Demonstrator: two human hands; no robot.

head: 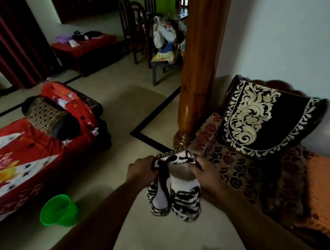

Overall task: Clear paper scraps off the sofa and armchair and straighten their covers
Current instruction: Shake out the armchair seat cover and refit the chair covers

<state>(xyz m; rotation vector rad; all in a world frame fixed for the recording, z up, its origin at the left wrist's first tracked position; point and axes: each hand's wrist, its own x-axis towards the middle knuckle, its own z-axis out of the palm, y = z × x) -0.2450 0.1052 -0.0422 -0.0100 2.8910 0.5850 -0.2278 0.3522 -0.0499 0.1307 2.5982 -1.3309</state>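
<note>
While both sets of fingers pinch the top edge of the black-and-white arm cover (176, 180), left hand (142, 169) at its left corner, right hand (204, 169) at its right, it hangs over the armchair's (252, 169) armrest end. Risk: uneven pull, cover sits crooked or slides to the floor (169, 239). Dark embroidered back cover (266, 117) looks tilted, could slip if I tug the upholstery. No paper scraps seen here; dim light may hide some. Green bucket (58, 211) on the floor near the red-covered sofa (24, 155), well apart.
</note>
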